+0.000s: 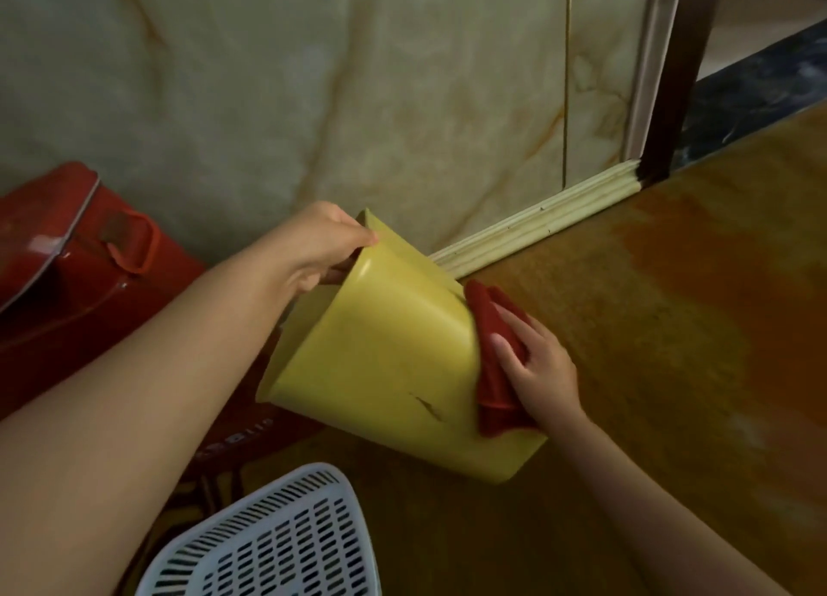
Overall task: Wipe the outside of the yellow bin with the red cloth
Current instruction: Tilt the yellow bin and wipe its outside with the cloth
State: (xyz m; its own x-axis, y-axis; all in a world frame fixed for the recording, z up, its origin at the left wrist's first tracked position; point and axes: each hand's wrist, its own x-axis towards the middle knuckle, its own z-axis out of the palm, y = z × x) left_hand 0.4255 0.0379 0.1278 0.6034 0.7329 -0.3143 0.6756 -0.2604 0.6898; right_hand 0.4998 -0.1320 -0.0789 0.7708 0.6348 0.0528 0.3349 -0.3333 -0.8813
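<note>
In the middle of the frame the yellow bin (394, 354) is tipped on its side, its bottom edge toward the lower right. The left hand (320, 246) clamps its upper corner, thumb on the outer wall, the other fingers hidden behind it. The right hand (534, 367) lies flat, fingers spread, pressing the red cloth (490, 358) against the bin's right-hand wall above the brown floor (671, 327). With only one corner pinched, a hard stroke could twist the bin loose or swing it into the white basket (286, 542) at the lower edge. The cloth could also bunch and slip off. Whether the bin touches the floor cannot be told; its far wall and opening are out of sight, and the dark mark near its lower edge may be a crack or dirt.
</note>
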